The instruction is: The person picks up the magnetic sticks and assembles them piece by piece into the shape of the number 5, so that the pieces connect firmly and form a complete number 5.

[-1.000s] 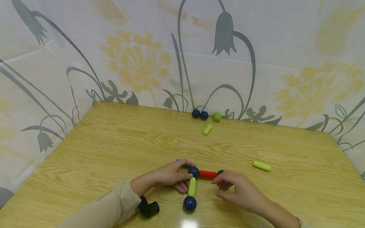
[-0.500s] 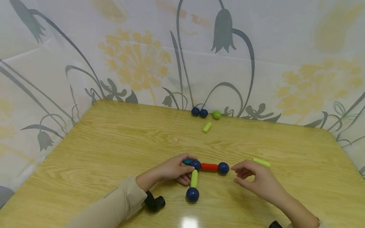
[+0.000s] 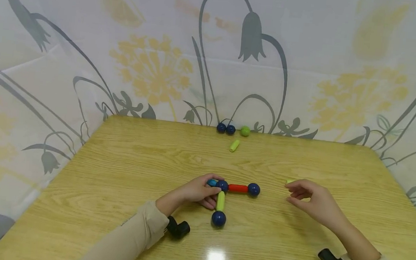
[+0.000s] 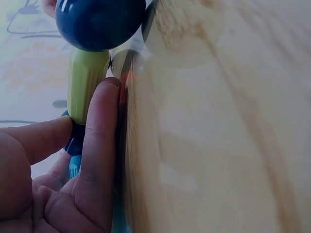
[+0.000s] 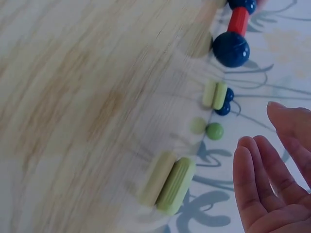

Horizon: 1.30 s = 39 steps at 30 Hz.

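My left hand (image 3: pixel 199 190) pinches the dark blue corner ball (image 3: pixel 221 186) of a joined ball-and-rod piece between thumb and fingers. A red rod (image 3: pixel 238 188) runs right from it to another dark blue ball (image 3: pixel 253 189). Toward me, a yellow-green rod (image 3: pixel 220 201) leads to a further dark blue ball (image 3: pixel 218 219). Partly covered by the fingers is a light blue rod (image 3: pixel 212 183) on the left. My right hand (image 3: pixel 315 201) holds nothing, its fingers relaxed and thumb apart, beside a loose yellow-green rod (image 5: pixel 176 187) that it mostly hides in the head view.
At the table's back edge stand two dark blue balls (image 3: pixel 226 129) and a green ball (image 3: pixel 245 130). Another yellow-green rod (image 3: pixel 234 145) lies just before them. A flower-printed cloth (image 3: pixel 153 71) hangs behind the wooden table (image 3: pixel 135 152). Black wrist cameras (image 3: pixel 178 228) sit under both forearms.
My right hand has left the ball at the red rod's end and moved right, toward the loose yellow-green rod. My left hand keeps its grip, and the joined piece has shifted slightly away from me.
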Each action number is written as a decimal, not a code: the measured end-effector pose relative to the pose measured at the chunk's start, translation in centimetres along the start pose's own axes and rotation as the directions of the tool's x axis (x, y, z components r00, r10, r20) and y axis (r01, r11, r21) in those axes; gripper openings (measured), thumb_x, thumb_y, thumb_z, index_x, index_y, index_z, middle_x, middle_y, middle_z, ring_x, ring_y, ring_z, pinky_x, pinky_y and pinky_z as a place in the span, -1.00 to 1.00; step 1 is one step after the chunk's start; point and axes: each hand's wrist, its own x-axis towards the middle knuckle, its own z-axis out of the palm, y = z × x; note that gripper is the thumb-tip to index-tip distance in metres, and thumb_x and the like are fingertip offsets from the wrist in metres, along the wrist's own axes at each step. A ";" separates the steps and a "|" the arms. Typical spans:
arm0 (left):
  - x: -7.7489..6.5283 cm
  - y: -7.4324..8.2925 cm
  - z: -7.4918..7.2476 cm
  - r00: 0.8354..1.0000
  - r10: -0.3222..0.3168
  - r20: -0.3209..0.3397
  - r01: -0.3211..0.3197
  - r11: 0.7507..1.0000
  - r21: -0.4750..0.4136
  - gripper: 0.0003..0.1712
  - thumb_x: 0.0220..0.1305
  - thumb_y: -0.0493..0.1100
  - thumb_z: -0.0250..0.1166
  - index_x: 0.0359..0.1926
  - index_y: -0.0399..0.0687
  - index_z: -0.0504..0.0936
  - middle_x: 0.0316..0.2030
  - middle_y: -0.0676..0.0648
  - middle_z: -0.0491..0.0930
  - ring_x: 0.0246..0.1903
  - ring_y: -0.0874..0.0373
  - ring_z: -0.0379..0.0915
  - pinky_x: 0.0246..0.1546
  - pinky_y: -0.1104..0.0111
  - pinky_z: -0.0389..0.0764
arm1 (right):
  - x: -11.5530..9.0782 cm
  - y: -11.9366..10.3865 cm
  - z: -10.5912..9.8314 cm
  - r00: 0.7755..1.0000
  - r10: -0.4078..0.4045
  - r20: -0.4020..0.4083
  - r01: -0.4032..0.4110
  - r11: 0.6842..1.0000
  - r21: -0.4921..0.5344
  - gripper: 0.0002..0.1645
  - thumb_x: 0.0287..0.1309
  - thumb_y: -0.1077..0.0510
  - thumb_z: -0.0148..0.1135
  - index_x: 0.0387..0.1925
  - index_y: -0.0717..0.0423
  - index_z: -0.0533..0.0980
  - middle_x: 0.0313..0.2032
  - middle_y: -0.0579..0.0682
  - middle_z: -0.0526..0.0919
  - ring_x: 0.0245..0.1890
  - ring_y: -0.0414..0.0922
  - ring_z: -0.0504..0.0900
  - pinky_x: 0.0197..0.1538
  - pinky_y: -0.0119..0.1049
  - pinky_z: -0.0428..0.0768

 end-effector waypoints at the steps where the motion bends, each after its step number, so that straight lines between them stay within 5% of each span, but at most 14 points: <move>1: 0.0 0.0 0.0 1.000 0.001 0.000 -0.001 1.000 0.001 -0.50 0.40 -0.26 0.04 0.32 -0.09 0.24 -0.41 -0.20 0.52 -0.55 0.12 0.56 -0.44 0.25 0.65 | 0.1 0.2 -0.1 1.000 0.011 -0.001 -0.011 1.000 -0.004 -0.69 0.01 0.32 0.35 -0.14 0.24 0.57 -0.29 0.06 0.63 -0.38 -0.27 0.56 -0.34 -0.38 0.57; 17: 0.1 0.1 0.1 1.000 -0.001 -0.011 0.001 1.000 0.002 -0.50 0.40 -0.25 0.06 0.32 -0.12 0.25 -0.41 -0.21 0.54 -0.56 0.13 0.56 -0.46 0.26 0.65 | 1.8 3.2 -1.3 0.982 0.181 0.047 -0.177 0.981 -0.084 -0.65 0.04 0.25 0.35 -0.11 0.30 0.55 -0.16 0.27 0.58 -0.30 0.06 0.61 -0.39 -0.27 0.59; 25: 0.1 0.1 0.1 1.000 -0.007 -0.010 0.007 1.000 -0.008 -0.50 0.39 -0.23 0.06 0.31 -0.14 0.24 -0.40 -0.21 0.55 -0.55 0.12 0.57 -0.46 0.27 0.65 | 2.2 4.6 -1.8 0.963 0.240 0.123 -0.226 0.967 -0.114 -0.62 0.01 0.25 0.36 -0.12 0.36 0.54 -0.20 0.28 0.56 -0.37 0.01 0.59 -0.45 -0.27 0.54; 32: 0.0 0.1 0.0 1.000 -0.009 -0.012 0.008 1.000 -0.009 -0.51 0.40 -0.24 0.06 0.31 -0.15 0.24 -0.40 -0.21 0.55 -0.55 0.12 0.57 -0.46 0.27 0.65 | 2.3 5.5 -1.8 0.975 0.158 0.156 -0.148 0.986 -0.076 -0.69 -0.05 0.22 0.39 -0.23 0.30 0.59 -0.37 0.09 0.53 -0.47 -0.10 0.51 -0.47 -0.25 0.49; 39: -0.1 0.2 0.0 1.000 -0.010 -0.009 0.010 1.000 -0.017 -0.50 0.40 -0.23 0.06 0.31 -0.16 0.23 -0.40 -0.21 0.55 -0.55 0.13 0.57 -0.46 0.27 0.65 | 2.1 4.7 -1.2 0.957 0.209 0.200 -0.197 0.977 -0.078 -0.76 -0.04 0.23 0.39 -0.28 0.21 0.59 -0.28 0.16 0.58 -0.50 -0.14 0.52 -0.48 -0.28 0.48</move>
